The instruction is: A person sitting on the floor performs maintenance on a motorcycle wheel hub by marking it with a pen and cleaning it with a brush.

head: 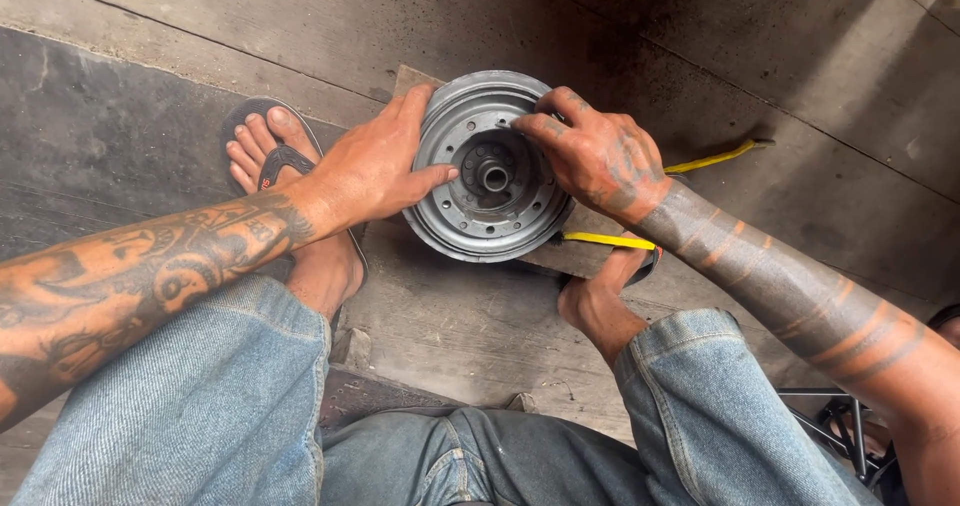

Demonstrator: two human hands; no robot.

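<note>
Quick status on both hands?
Left hand: open, gripping the rim of the grey metal wheel hub.
Right hand: fingers curled, pressing on the hub's face.

Soft daylight from the upper left, dim shadow at upper right, sharp focus, slight wide-angle bending at edges.

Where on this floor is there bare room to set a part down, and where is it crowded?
Free: the dark floor left of the sandalled foot, and the boards beyond the grey metal wheel. Crowded: around the wheel, held by the left hand and right hand, with the yellow-handled tools and the knees close by.
</note>
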